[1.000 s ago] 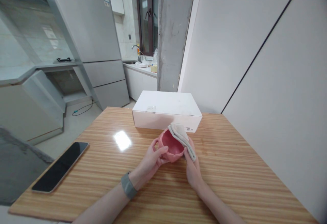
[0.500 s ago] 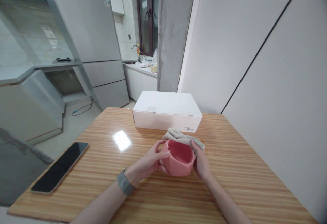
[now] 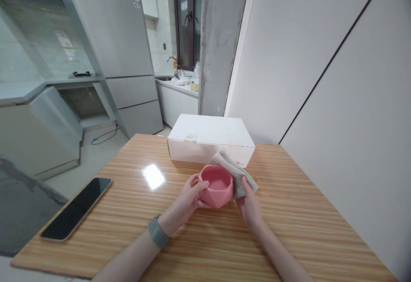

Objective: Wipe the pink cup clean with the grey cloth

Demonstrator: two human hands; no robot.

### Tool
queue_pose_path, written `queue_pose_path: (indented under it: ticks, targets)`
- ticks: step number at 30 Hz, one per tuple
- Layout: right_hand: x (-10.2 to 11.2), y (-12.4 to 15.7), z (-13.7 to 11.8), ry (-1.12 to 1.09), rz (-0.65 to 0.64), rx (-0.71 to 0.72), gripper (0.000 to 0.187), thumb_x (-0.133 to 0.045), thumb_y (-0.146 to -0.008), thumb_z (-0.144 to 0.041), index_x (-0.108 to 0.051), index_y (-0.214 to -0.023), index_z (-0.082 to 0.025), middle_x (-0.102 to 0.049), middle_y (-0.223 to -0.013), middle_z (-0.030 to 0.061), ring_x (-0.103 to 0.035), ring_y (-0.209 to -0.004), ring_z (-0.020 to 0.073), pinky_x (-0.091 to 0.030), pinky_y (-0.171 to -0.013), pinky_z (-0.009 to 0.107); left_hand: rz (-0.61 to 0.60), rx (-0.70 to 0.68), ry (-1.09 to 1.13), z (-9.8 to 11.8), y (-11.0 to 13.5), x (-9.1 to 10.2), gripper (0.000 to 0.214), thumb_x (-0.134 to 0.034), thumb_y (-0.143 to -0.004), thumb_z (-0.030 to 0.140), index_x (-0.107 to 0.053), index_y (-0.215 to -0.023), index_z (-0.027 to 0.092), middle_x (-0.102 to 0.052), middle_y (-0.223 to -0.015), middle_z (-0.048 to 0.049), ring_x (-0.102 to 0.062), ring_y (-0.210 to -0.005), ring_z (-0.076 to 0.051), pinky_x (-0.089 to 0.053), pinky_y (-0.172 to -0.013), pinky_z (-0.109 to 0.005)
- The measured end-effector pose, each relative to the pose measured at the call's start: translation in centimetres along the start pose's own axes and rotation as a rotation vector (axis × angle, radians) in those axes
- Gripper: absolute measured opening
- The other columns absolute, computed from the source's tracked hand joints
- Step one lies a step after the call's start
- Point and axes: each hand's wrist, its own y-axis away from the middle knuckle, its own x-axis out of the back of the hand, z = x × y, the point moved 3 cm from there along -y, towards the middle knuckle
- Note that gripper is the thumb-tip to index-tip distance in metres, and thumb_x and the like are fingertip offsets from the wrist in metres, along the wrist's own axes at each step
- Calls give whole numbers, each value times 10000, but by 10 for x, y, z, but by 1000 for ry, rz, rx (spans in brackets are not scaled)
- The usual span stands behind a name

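The desk [image 3: 305,213] is seen from your side, with the white box [image 3: 208,130] as the point of reference. Farthest left of the box, and nearer to you than it, lies a phone [image 3: 77,209], its dark screen facing up. Beyond the box, also to its left, stands the grey refrigerator [image 3: 112,37]. On your side of the box, your left wrist bears a grey band [image 3: 159,232]. Your left hand [image 3: 186,198] is partly closed around the near left wall of a pink bowl [image 3: 218,196], thumb at the rim, fingers curled around the outside. The faceted bowl sits just in front of the box, its opening turned up and towards you; whether its base touches the desk cannot be told. Against its right side rests a folded grey cloth [image 3: 236,172], which overlaps the box's front face in your view. Your right hand [image 3: 250,209] is closed on this cloth, thumb on top, its other fingers largely hidden. Behind the box rises a bare concrete pillar [image 3: 221,46].
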Motion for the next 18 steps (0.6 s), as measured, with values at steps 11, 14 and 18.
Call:
queue_pose_path:
  ticks: [11,14,18]
  targets:
    - [-15,7,-18,-181,-11,-165,356,-705,-785,-388,-714,-1083,-193,-760,-1120,50,-654,-1154,279,-535,-989,411,-307,179,365,6,8,-10,450,-675,-860,381,-629,-1234,136,-704,-1149,-113,-700,-898,-210,-612,-684,-278]
    - [-22,12,-15,-156,-144,-163,410,-680,-799,-494,-734,-1040,-167,-758,-1115,85,-614,-1208,302,-505,-1021,428,-299,105,322,-4,7,-8,371,-740,-799,191,-667,-1155,118,-711,-1139,-106,-687,-955,-202,-589,-788,-283]
    - [-27,17,-10,-141,-188,-139,425,-704,-765,-546,-750,-998,-193,-764,-1099,77,-589,-1239,311,-491,-1034,443,-279,56,285,-14,2,-8,395,-705,-842,271,-642,-1210,143,-686,-1209,-127,-665,-1052,-247,-558,-860,-345]
